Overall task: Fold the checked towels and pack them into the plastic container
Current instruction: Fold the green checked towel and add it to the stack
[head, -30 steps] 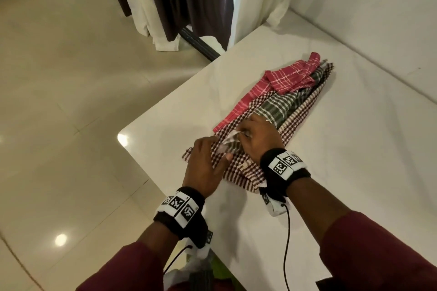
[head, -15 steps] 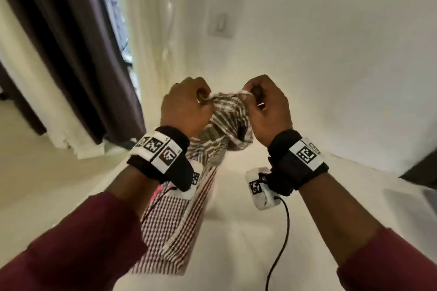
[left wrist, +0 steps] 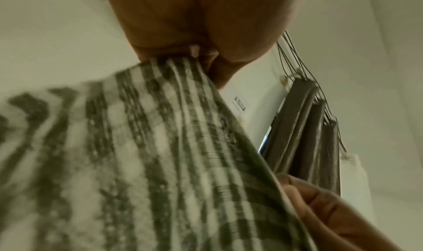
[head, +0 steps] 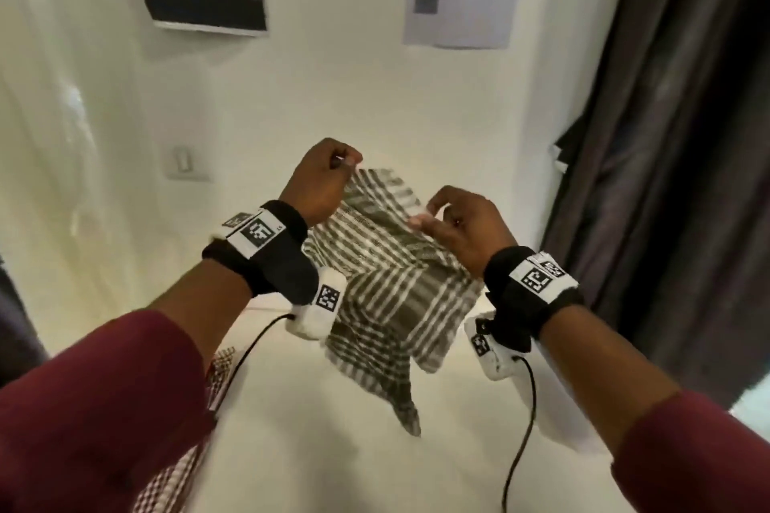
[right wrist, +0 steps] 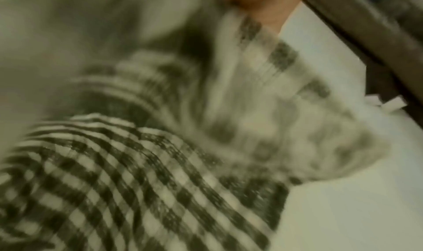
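— Two hands on one cloth, is that right?

— Yes. My left hand (head: pixel 321 183) pinches a top corner of the green checked towel (head: pixel 391 296), fingers curled tight on the hem. My right hand (head: pixel 454 229) pinches the same top edge further along, thumb and forefinger on it, the other fingers loose.

— Where does the towel sit from your hands?

— It hangs below and between them, clear of the table (head: pixel 333 450). The held edge slopes: the left end is higher and further from me than the right. From that edge the cloth drops to a loose point just above the table.

— Which hand is nearer the free corner?

— I judge the right one; cloth bunches past its grip, so it isn't yet at the true corner. It likely needs to slide along the hem, away from the left hand, until the edge goes taut.

— Room for that?

— To the right of the towel stands a dark curtain (head: pixel 666 137), near my right wrist. The wall (head: pixel 375 96) is behind the towel. Bare table lies beneath it. At the table's near left edge lies a red checked towel (head: pixel 175 479), partly under my left sleeve.

— And the plastic container?

— Not in view.
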A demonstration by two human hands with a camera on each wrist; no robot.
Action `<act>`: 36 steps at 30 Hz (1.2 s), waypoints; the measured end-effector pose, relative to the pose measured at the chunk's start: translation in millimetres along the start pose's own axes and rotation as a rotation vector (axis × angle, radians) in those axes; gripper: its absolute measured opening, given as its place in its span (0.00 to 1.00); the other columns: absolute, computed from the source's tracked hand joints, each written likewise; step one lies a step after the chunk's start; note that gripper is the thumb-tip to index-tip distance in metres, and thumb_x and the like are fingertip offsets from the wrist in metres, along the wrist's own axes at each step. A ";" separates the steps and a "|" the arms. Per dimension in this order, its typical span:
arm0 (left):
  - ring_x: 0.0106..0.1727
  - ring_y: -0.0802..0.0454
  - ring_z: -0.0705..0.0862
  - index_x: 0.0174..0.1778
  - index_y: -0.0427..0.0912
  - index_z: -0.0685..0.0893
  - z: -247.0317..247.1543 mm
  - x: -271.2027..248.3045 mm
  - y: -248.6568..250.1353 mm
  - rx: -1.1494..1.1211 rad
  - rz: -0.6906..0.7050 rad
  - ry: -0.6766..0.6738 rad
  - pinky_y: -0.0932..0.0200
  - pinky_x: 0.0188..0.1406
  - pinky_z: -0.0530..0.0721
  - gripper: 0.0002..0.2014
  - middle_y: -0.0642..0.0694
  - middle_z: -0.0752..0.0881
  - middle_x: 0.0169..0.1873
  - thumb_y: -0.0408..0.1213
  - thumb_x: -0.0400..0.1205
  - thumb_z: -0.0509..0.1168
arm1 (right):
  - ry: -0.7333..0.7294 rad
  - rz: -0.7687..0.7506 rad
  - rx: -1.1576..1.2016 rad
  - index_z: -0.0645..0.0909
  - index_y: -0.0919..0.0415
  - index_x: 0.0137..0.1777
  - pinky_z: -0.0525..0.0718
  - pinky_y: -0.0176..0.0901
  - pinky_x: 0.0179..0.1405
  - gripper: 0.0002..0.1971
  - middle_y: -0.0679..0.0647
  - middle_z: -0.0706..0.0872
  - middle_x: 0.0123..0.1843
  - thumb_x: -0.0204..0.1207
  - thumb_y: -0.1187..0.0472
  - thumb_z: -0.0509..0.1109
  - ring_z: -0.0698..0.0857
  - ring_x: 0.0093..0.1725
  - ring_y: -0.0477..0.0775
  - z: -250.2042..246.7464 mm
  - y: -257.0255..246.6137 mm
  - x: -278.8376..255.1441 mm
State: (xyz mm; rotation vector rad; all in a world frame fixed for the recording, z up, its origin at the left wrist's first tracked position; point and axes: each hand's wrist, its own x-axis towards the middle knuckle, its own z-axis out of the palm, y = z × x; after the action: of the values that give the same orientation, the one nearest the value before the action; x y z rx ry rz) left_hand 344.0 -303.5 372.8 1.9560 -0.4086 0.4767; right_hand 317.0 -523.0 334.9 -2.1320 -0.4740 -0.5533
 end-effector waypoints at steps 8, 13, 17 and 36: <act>0.40 0.54 0.86 0.38 0.44 0.90 28.5 9.3 2.1 0.303 0.123 -0.377 0.46 0.47 0.83 0.15 0.47 0.89 0.35 0.53 0.71 0.73 | -0.190 0.122 -0.341 0.76 0.49 0.27 0.67 0.41 0.27 0.19 0.47 0.74 0.25 0.60 0.42 0.83 0.72 0.26 0.45 -51.0 42.4 -6.7; 0.28 0.53 0.78 0.36 0.43 0.83 26.8 23.1 -13.5 0.162 0.153 -0.197 0.58 0.32 0.74 0.11 0.50 0.82 0.26 0.46 0.79 0.70 | -0.179 0.258 -0.501 0.80 0.52 0.37 0.69 0.38 0.31 0.10 0.52 0.81 0.35 0.78 0.52 0.70 0.80 0.37 0.54 -49.4 76.5 0.4; 0.36 0.44 0.79 0.37 0.36 0.80 5.4 42.0 -43.8 0.086 0.071 -0.166 0.49 0.39 0.75 0.10 0.28 0.81 0.34 0.38 0.81 0.67 | -0.134 0.384 -0.418 0.84 0.55 0.48 0.74 0.39 0.41 0.05 0.53 0.86 0.39 0.79 0.57 0.68 0.85 0.44 0.58 -46.1 120.1 -0.6; 0.52 0.30 0.84 0.55 0.48 0.87 -22.6 108.5 -145.0 0.893 -0.060 0.099 0.41 0.50 0.80 0.13 0.34 0.87 0.51 0.31 0.78 0.64 | -0.078 0.334 -0.812 0.77 0.52 0.61 0.78 0.46 0.45 0.19 0.56 0.83 0.56 0.72 0.69 0.66 0.83 0.53 0.63 -59.2 139.2 102.7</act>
State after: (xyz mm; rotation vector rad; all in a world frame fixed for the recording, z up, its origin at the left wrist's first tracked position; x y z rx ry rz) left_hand 504.4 -231.7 323.3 2.7698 -0.0556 0.8040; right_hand 461.2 -635.4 331.6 -2.9306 0.1103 -0.5180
